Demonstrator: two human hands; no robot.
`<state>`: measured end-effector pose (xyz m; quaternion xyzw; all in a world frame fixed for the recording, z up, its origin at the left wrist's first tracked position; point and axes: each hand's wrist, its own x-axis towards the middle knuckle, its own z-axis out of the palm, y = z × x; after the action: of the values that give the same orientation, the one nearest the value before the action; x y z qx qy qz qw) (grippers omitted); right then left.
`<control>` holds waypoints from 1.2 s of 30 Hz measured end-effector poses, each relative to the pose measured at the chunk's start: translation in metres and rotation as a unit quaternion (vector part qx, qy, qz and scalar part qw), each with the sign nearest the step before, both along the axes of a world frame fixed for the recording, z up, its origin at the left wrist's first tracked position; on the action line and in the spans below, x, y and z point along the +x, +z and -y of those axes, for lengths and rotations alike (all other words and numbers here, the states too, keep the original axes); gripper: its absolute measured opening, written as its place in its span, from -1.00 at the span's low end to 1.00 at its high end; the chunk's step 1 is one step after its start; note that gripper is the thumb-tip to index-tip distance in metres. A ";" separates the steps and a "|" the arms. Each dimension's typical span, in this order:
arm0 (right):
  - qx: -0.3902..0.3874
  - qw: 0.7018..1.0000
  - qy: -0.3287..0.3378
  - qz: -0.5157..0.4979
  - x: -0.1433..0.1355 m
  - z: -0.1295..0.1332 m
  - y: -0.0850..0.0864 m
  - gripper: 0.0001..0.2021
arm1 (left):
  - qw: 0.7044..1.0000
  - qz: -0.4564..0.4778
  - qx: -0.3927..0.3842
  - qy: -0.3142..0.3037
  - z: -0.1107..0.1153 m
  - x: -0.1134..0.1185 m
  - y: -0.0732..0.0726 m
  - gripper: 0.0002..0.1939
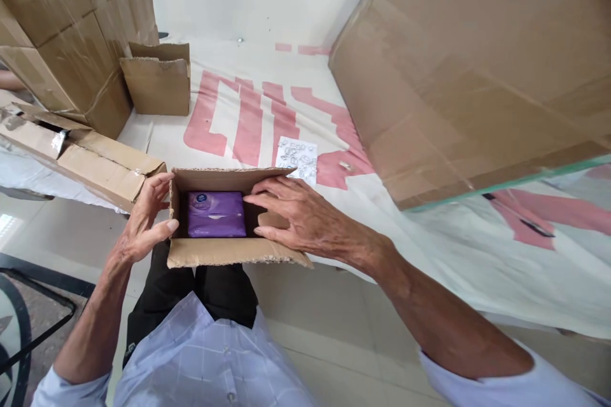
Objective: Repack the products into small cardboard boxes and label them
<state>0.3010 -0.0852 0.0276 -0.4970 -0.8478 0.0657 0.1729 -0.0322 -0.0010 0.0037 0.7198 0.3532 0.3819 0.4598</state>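
An open cardboard box [238, 252] lies in front of me at the edge of the cloth-covered table. Inside, toward its left end, is a purple plastic-wrapped packet [217, 215] with a dark round logo. My left hand [146, 219] grips the box's left end, fingers against the outside and thumb at the near corner. At the other end, my right hand [296, 213] holds the box, its fingers and thumb reaching over into the right part. That hand partly covers the right end and a piece of cardboard there.
A long cardboard carton [100, 162] lies left of the box. Behind it stand stacked taped cartons [81, 44] and a small open carton [160, 86]. A large carton [468, 76] fills the right. A printed paper [298, 156] rests on the red-and-white cloth [248, 124].
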 end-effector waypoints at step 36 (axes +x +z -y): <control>0.048 0.981 -0.120 -0.142 0.037 0.003 -0.014 -0.64 | 0.981 -0.129 0.139 -0.046 0.038 0.027 -0.017 0.34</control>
<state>0.3384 -0.0881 0.0139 -0.5719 -0.7509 0.0737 0.3220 -0.0052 -0.0387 -0.0129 0.8355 0.3191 0.3095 0.3230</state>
